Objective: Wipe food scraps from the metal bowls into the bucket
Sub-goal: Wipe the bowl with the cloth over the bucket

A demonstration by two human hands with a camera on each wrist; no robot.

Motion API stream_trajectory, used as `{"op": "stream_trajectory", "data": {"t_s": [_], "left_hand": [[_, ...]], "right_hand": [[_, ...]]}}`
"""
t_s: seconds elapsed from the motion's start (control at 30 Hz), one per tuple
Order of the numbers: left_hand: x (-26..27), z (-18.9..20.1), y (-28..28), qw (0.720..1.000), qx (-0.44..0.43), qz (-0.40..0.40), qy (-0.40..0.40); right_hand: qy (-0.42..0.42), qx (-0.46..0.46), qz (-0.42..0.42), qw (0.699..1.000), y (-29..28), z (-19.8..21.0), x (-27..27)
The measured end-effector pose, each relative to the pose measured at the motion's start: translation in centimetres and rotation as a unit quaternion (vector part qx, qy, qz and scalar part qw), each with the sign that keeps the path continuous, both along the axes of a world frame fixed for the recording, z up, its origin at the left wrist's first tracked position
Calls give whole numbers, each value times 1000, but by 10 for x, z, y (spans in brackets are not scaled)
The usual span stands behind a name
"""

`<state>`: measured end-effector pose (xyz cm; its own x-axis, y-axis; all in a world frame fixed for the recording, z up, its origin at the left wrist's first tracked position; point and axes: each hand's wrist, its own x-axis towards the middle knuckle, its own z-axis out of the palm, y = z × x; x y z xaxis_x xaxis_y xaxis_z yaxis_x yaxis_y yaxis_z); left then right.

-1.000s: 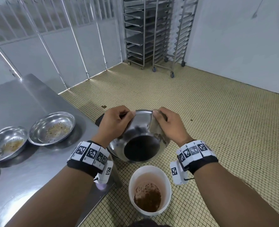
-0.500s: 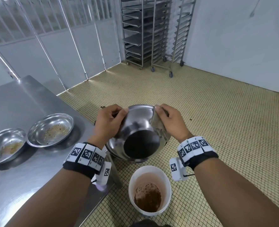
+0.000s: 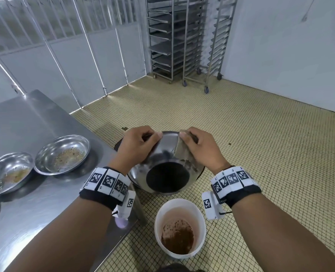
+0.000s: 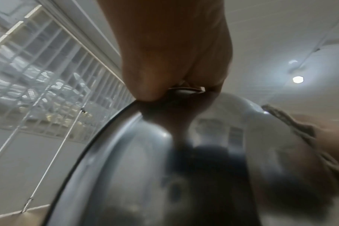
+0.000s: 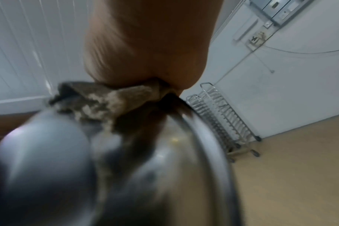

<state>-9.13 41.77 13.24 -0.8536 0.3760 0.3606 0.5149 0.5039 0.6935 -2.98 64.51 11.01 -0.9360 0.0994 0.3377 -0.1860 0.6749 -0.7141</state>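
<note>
While tilted above bucket (image 3: 179, 226), bowl (image 3: 166, 163) hangs between both grips.

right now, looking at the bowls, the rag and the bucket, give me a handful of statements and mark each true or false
1. The left hand grips the rim of the tilted metal bowl. True.
2. The right hand is empty. False: it holds a brownish rag against the bowl's inside.
3. The white bucket stands on the steel table. False: it stands on the tiled floor, below the held bowl.
4. Two more bowls with scraps rest on the steel table. True.
5. The bucket is clean inside. False: brown scraps lie at its bottom.
</note>
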Motion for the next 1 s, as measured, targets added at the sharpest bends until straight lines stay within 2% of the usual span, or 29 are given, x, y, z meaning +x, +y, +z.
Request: {"op": "stream_trajectory", "data": {"t_s": [0.07, 0.13, 0.27, 0.4, 0.6, 0.67, 0.73, 0.83, 1.0], "left_hand": [[-1, 2, -7, 998, 52, 35, -17], [0, 1, -9, 995, 78, 56, -28], [4, -3, -4, 997, 41, 65, -34], [6, -1, -2, 999, 33, 31, -25], [3, -3, -10, 995, 71, 63, -20], [6, -4, -6, 998, 40, 51, -18], [9, -5, 0, 999, 19, 21, -21], [11, -4, 2, 1000, 25, 8, -16], [7, -1, -9, 995, 83, 51, -21]], "right_hand": [[-11, -91, -17, 996, 6, -9, 6], [-8, -134, -36, 990, 9, -18, 6], [6, -98, -38, 994, 6, -12, 3], [25, -20, -4, 999, -2, 0, 1], [1, -126, -40, 991, 7, -16, 6], [5, -96, -32, 995, 5, -13, 6], [12, -28, -6, 1000, -2, -4, 3], [22, 26, 6, 999, -5, 5, 2], [1, -114, -32, 993, 9, -10, 11]]}}
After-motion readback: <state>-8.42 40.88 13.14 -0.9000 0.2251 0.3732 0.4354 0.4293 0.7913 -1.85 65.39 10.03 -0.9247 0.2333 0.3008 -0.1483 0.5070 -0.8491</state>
